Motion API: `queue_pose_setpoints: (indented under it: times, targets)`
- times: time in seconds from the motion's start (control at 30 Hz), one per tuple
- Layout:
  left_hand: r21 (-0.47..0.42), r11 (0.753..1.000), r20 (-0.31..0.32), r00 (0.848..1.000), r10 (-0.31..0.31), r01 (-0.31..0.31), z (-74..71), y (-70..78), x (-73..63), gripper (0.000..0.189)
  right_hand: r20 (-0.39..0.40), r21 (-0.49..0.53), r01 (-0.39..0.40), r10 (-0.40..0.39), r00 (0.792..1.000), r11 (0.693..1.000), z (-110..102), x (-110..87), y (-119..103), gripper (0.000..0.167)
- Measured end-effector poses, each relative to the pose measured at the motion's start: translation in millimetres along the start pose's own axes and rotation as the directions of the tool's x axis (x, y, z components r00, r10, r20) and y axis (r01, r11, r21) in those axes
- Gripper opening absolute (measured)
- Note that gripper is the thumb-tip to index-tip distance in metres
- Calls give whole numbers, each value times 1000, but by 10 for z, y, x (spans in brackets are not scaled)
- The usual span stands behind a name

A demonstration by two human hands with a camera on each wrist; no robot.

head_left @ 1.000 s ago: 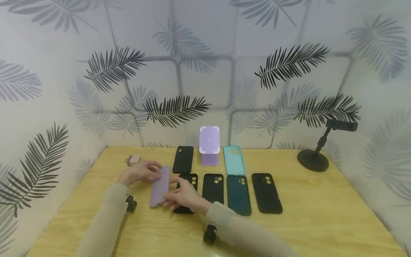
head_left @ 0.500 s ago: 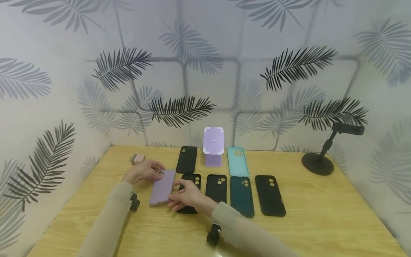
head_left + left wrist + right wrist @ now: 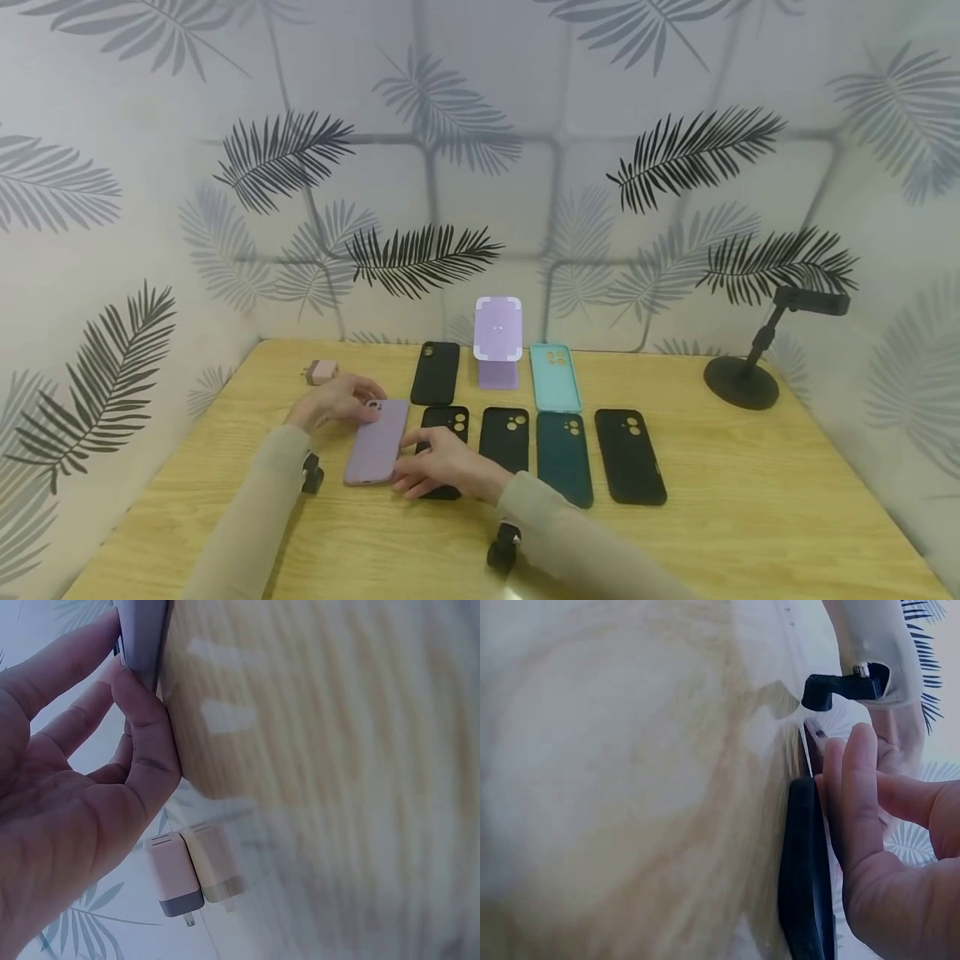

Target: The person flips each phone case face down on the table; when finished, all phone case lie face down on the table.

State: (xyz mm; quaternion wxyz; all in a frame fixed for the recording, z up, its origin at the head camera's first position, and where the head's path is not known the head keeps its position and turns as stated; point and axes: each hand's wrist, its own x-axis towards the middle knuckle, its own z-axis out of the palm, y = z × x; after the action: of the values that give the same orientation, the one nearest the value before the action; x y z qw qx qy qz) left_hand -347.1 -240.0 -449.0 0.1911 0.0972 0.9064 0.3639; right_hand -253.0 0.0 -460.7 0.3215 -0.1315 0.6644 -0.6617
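Shifted slightly nearer: lilac phone [image 3: 377, 444], just left of black case [image 3: 459, 439], pinched at far end by left hand [image 3: 337, 402]; right hand [image 3: 444, 465] relaxed, fingers apart, at near right edge. Probably light, stiff, slick; best taken by both long edges.

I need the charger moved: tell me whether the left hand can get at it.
Likely yes: the charger lies close by the left hand with nothing seen between them, though that hand pinches the purple phone.

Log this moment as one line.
left hand: holds upper corner of purple phone | right hand: at its right edge | charger: beyond left hand
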Motion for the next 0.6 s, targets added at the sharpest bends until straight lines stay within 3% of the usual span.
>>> queue_pose_setpoints:
  times: [0.27, 0.53, 0.6]
  targets:
    - [-19, 1000, -18, 1000, 20, -21, 7, -2, -9, 40, 4, -98, 25, -25, 1000, 995, -130, -37, -80, 35]
    - [-186, 976, -110, 990, 90, -110, 36, 127, -37, 41, -51, -209, 50, -62, 997, 977, -449, -144, -79, 30]
    - [-193, 973, -123, 987, 103, -126, 56, 189, -40, 37, -67, -229, 58, -75, 995, 972, -535, -176, -98, 30]
